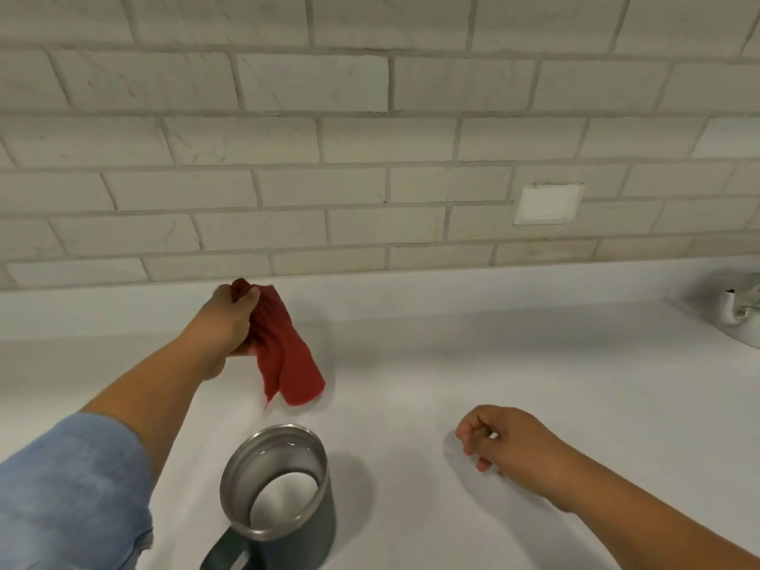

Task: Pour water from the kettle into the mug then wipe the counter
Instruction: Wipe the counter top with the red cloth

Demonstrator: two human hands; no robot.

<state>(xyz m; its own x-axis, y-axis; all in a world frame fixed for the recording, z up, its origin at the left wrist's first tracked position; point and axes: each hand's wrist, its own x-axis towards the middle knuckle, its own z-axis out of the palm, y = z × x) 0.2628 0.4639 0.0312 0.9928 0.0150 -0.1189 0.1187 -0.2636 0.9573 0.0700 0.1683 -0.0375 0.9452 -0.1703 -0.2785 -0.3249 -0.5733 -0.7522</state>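
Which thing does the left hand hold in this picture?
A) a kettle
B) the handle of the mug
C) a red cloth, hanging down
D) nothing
C: the left hand has its fingers closed around a red cloth, which hangs down above the white counter.

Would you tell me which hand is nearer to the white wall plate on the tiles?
Right. The right hand hangs over the counter below the wall plate; the left hand, gripping the red cloth, is farther left.

Left hand (224, 318) clutches red cloth (283, 355) above counter (493, 364).
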